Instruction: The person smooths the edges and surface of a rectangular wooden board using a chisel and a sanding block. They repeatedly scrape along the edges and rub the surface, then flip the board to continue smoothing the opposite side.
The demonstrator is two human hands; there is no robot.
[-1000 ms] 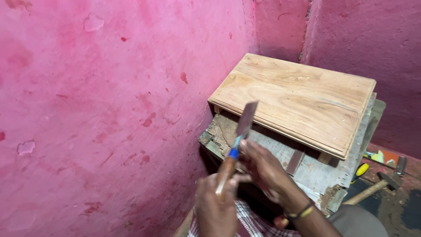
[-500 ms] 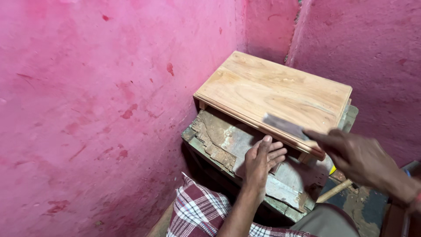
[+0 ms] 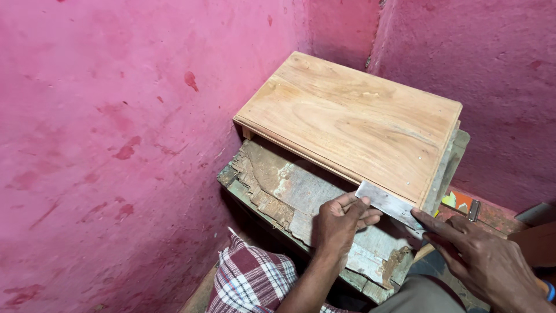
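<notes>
A light wooden panel (image 3: 353, 119) lies flat on a worn, chipped old board (image 3: 289, 188) in the corner of pink walls. A flat metal blade (image 3: 388, 204) rests against the panel's near edge. My left hand (image 3: 340, 223) pinches the blade's left end with thumb and fingers. My right hand (image 3: 483, 264) holds the blade's right end, fingers stretched along it. The blade's handle is hidden under my right hand.
Pink plastered walls (image 3: 116, 145) close in on the left and behind. A checked cloth (image 3: 252, 278) covers my knee at the bottom. A small orange and yellow object (image 3: 457, 200) and a metal piece (image 3: 475, 210) lie right of the panel.
The blade came down from upright in front of the panel to lie flat along its near edge. My right hand swung out to the right; my left hand now grips the blade's left end.
</notes>
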